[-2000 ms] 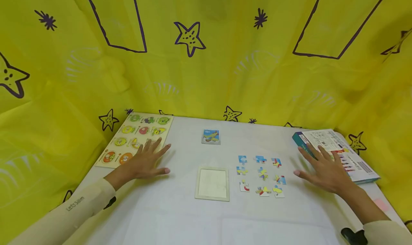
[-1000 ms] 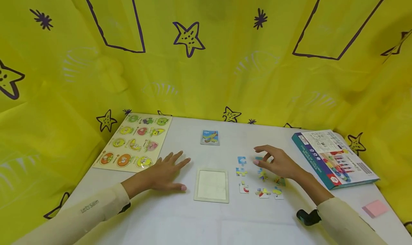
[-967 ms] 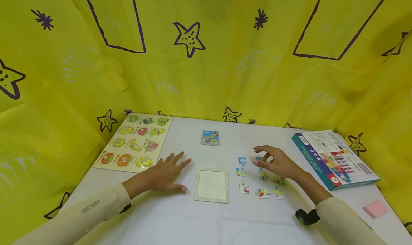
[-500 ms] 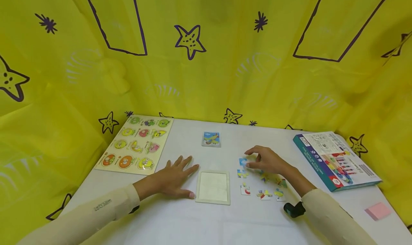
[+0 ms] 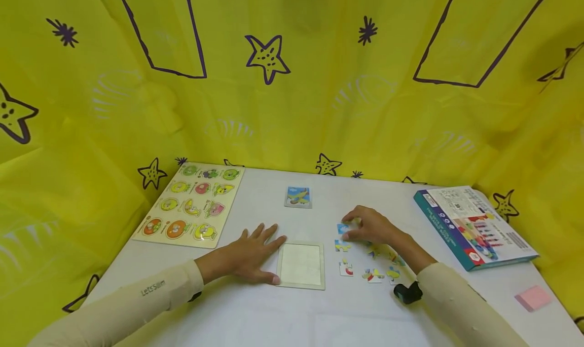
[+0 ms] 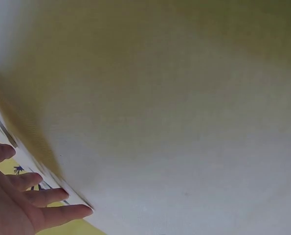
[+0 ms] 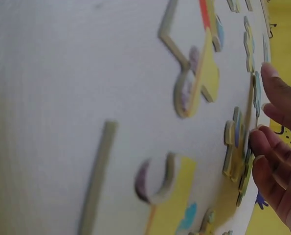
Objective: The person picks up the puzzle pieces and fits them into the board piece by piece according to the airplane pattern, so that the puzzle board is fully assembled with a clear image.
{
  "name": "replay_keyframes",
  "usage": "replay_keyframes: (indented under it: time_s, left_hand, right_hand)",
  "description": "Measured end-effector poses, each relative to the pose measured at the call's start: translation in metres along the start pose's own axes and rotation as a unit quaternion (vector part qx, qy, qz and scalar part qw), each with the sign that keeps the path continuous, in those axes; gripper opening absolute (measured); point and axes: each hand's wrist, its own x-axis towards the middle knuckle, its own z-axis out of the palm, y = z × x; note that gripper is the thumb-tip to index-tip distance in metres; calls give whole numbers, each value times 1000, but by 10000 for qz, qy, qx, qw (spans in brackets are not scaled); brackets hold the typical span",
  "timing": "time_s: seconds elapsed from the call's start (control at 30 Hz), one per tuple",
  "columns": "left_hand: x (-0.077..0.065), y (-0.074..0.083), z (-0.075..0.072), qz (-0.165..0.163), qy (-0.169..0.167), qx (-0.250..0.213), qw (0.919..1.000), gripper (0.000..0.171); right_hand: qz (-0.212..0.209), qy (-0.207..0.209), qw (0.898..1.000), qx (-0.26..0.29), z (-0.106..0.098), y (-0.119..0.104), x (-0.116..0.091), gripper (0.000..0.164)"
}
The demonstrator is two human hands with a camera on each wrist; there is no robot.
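Observation:
My right hand (image 5: 371, 226) bends over the top-left puzzle piece (image 5: 342, 229), thumb and index finger on either side with a gap between them. In the right wrist view, that blue piece (image 7: 256, 94) lies flat between thumb and fingertips. Several more puzzle pieces (image 5: 373, 275) in yellow, blue and red lie under and below this hand, some covered by it. My left hand (image 5: 251, 256) is spread at the left edge of a pale square puzzle frame (image 5: 301, 286), its thumb by the lower-left corner. The left wrist view shows these fingers (image 6: 64, 215) straight and apart.
Behind the frame lies a small airplane picture tile (image 5: 298, 197). A fruit puzzle board (image 5: 219, 239) stands out at the back left. On the right are a teal-edged box (image 5: 479, 225) and a pink block (image 5: 533, 298). Yellow cloth (image 5: 310, 124) walls the white table's back and sides.
My right hand has moved left from above the box to the top-left puzzle piece, its fingers bending. My left hand has slid right from the fruit board to the frame's edge.

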Motion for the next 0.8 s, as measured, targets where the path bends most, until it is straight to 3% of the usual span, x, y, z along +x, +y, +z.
replay_keyframes:
  time_s: [0.23,0.57,0.8]
  left_hand:
    - [0,2,0,-40,-83,-6,10000,103]
    - [-1,2,1,-15,-62,-13,10000,105]
    - [0,2,3,-20,-56,-22,10000,108]
  right_hand:
    - [209,86,9997,-36,5,-3,2,36]
    - [381,-277,9988,105,3,-11,8,33]
    - [71,-352,9981,500,2,-13,7,31]
